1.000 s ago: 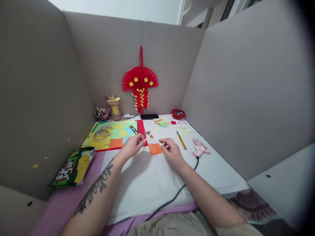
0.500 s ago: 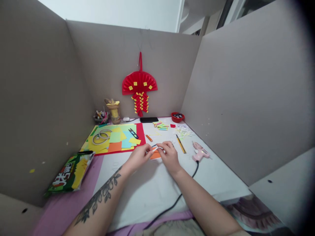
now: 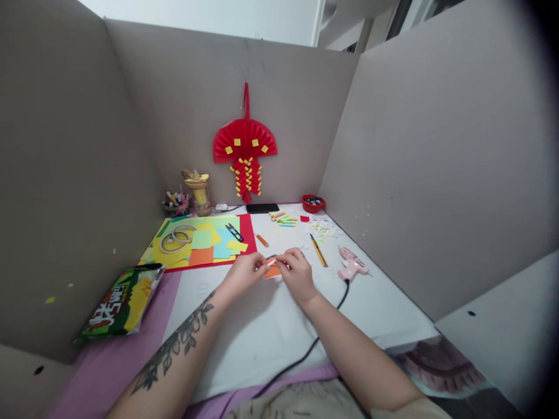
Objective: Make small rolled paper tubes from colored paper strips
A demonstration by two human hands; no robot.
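White strip (image 3: 271,262) between left hand (image 3: 248,272) and right hand (image 3: 297,272), over orange paper (image 3: 273,272)

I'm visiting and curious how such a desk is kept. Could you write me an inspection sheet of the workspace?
Surface: white sheet over purple cloth.
Job's things: small white strip, held over orange paper.
Clutter: scraps at right, snack bag at left.
Hands: left hand and right hand close together, both pinching the strip.
Cables: black cable runs from glue gun toward the near edge.
Surroundings: grey panels on three sides, red ornament hanging at the back.
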